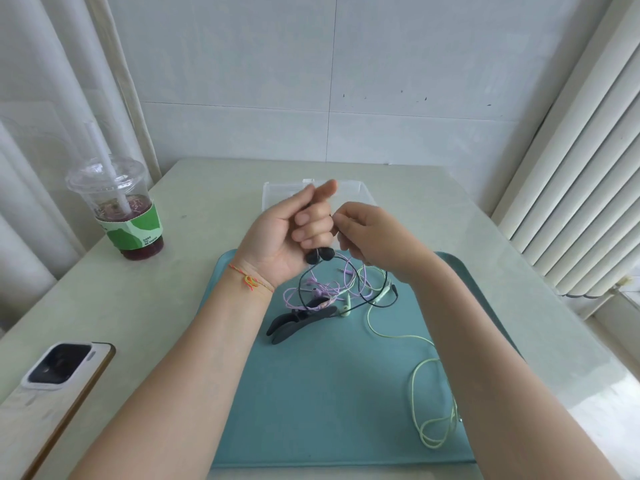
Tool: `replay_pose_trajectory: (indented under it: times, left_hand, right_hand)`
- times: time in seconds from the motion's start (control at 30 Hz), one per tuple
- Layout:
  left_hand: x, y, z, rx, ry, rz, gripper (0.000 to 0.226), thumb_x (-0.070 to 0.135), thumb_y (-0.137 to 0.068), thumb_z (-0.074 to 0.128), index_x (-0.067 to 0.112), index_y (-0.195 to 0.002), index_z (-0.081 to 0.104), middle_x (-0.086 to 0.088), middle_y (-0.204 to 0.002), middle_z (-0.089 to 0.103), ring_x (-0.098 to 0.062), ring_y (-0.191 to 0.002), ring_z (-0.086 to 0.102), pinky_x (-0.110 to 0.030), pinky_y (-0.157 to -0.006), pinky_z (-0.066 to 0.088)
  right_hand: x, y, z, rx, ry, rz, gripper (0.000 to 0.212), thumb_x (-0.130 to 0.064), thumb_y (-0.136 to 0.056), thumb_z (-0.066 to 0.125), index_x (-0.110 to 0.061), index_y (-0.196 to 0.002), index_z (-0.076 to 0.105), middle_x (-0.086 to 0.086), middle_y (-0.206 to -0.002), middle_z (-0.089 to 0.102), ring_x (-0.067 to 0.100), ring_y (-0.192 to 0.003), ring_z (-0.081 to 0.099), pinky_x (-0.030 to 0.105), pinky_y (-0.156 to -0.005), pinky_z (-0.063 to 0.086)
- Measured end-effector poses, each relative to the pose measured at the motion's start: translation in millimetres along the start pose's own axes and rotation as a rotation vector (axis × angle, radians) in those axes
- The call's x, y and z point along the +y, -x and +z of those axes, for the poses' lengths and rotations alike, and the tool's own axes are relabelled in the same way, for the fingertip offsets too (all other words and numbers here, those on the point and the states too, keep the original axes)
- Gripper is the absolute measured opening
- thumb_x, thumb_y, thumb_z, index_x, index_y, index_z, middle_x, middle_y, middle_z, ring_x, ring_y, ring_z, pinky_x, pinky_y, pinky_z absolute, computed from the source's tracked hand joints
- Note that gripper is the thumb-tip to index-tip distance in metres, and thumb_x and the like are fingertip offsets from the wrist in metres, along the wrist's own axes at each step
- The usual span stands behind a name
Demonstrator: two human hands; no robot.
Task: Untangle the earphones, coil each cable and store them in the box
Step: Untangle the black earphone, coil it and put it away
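Observation:
My left hand (294,233) is raised above the teal tray (311,393), its fingers curled round the black earphones (320,256), whose two earbuds hang below the fist. My right hand (370,237) pinches the black cable just beside the left fingers. A loop of black cable (381,304) droops onto the tray. Below lies a tangle of purple earphones (317,292) and light green earphones (429,403), whose cable trails to the tray's right side. A clear plastic box (280,194) stands behind my hands, partly hidden.
A dark clip-like tool (298,322) lies on the tray under the tangle. An iced drink cup with a straw (121,209) stands at the left. A phone (59,382) lies face down at the near left. A radiator (581,168) lines the right wall.

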State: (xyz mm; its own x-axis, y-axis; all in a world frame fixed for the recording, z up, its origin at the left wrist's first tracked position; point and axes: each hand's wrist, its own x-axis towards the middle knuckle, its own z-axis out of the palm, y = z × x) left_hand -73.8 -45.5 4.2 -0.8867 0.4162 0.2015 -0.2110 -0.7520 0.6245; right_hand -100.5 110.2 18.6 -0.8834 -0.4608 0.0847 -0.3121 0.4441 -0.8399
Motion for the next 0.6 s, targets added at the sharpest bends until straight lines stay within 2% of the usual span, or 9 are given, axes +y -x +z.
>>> replay_pose_trajectory:
  times: [0.13, 0.27, 0.37, 0.47, 0.53, 0.6]
  left_hand:
    - [8, 1, -10, 0.036, 0.149, 0.079, 0.038, 0.024, -0.099, 0.036, 0.005, -0.101, 0.069, 0.007, -0.052, 0.038, -0.007, -0.04, 0.026, -0.017, -0.042, 0.028]
    - [11, 2, -12, 0.047, 0.211, 0.106, 0.037, 0.024, -0.1, 0.036, 0.006, -0.097, 0.069, 0.006, -0.049, 0.04, -0.007, -0.037, 0.035, -0.018, -0.041, 0.028]
    - [9, 2, -7, 0.098, 0.161, 0.106, 0.037, 0.024, -0.097, 0.038, 0.009, -0.089, 0.07, 0.008, -0.046, 0.037, -0.007, -0.034, 0.034, -0.018, -0.038, 0.026]
    - [6, 0, 0, 0.188, 0.129, 0.129, 0.037, 0.025, -0.098, 0.037, 0.01, -0.085, 0.069, 0.008, -0.046, 0.037, -0.006, -0.036, 0.032, -0.017, -0.039, 0.027]
    - [3, -3, 1, 0.283, 0.072, 0.181, 0.035, 0.026, -0.102, 0.035, 0.01, -0.092, 0.065, 0.006, -0.052, 0.041, -0.007, -0.041, 0.037, -0.017, -0.044, 0.033]
    - [1, -3, 0, 0.362, -0.001, 0.239, 0.035, 0.027, -0.103, 0.035, 0.008, -0.1, 0.064, 0.003, -0.061, 0.053, -0.01, -0.05, 0.05, -0.02, -0.052, 0.044]
  right_hand:
    - [1, -1, -1, -0.001, -0.136, -0.006, 0.018, -0.025, -0.098, 0.052, -0.009, -0.092, 0.058, 0.0, -0.068, 0.055, 0.012, -0.05, 0.041, 0.018, -0.043, 0.032]
    - [4, -2, -1, 0.046, -0.229, -0.057, 0.017, -0.019, -0.098, 0.053, -0.011, -0.085, 0.061, 0.004, -0.067, 0.053, 0.014, -0.05, 0.038, 0.02, -0.042, 0.029]
    - [6, -4, 2, 0.083, -0.143, -0.026, 0.026, -0.022, -0.098, 0.05, -0.015, -0.081, 0.068, 0.004, -0.064, 0.053, 0.013, -0.046, 0.038, 0.02, -0.043, 0.03]
    - [5, -2, 8, -0.076, 0.101, 0.047, 0.032, -0.03, -0.097, 0.051, -0.028, -0.071, 0.07, -0.004, -0.053, 0.051, 0.013, -0.046, 0.039, 0.023, -0.048, 0.035]
    - [0, 2, 11, -0.248, 0.164, 0.076, 0.028, -0.032, -0.097, 0.051, -0.026, -0.08, 0.072, -0.004, -0.052, 0.049, 0.014, -0.044, 0.038, 0.021, -0.047, 0.035]
    - [-6, 5, 10, -0.294, 0.194, 0.07, 0.026, -0.03, -0.098, 0.05, -0.02, -0.092, 0.073, -0.001, -0.054, 0.05, 0.012, -0.042, 0.038, 0.018, -0.045, 0.035]
